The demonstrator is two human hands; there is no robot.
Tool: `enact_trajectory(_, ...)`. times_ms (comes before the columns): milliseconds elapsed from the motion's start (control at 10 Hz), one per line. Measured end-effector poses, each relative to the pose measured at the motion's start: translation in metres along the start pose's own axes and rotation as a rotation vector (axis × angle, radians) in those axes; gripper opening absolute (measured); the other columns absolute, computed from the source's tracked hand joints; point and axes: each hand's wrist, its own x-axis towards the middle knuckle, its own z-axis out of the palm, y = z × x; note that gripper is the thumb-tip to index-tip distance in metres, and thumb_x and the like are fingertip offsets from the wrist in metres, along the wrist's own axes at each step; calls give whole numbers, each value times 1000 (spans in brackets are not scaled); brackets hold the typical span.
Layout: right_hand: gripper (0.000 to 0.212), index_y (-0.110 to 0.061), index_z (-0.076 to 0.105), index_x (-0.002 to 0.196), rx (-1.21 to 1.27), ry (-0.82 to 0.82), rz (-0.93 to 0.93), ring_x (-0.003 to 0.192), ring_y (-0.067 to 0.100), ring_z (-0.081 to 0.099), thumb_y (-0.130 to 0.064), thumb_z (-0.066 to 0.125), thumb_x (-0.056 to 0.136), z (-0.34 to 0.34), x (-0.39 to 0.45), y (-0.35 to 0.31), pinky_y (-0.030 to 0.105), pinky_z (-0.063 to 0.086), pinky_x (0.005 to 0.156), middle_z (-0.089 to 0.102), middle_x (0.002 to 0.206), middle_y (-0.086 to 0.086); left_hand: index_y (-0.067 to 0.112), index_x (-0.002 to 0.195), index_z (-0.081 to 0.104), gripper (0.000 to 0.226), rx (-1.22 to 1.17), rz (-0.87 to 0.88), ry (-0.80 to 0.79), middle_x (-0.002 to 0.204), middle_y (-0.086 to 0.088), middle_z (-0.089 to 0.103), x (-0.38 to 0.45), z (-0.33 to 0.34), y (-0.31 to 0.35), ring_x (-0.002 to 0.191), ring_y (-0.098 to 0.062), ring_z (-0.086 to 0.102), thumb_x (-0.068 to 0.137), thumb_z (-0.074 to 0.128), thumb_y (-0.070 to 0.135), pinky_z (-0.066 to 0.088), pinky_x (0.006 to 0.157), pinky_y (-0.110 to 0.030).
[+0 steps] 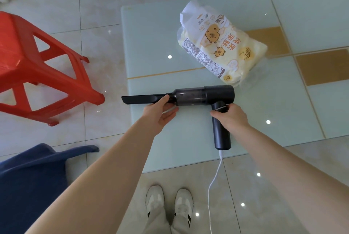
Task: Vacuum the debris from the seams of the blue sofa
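Lighting: bright, even, diffuse daylight; shadows faint and soft-edged. Glare: small round white highlights scattered over the glossy floor tiles (pixel 56 60) and the glass table (pixel 283 101). Focus: centre sharp; top edge and far corners smeared. Distortion: wide-angle bowing, tile lines and table edges curve outward towards the margins.

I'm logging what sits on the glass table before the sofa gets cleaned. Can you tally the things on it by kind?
Handheld vacuum, held by the left hand and the right hand: 1
White cable plugged into its handle: 1
Printed plastic bag: 1
Total on the glass table: 3
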Motion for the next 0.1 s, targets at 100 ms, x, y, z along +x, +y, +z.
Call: enact_trajectory(100, 39, -3, 62, 126, -39, 7, 26, 94, 31, 55, -24, 68, 95, -17, -18, -8, 32, 40, 78, 67, 115, 16, 6, 106, 58, 19, 86, -46, 8, 105, -13, 69, -13, -11, -1, 87, -30, 70, 95, 59, 21, 57, 78, -36)
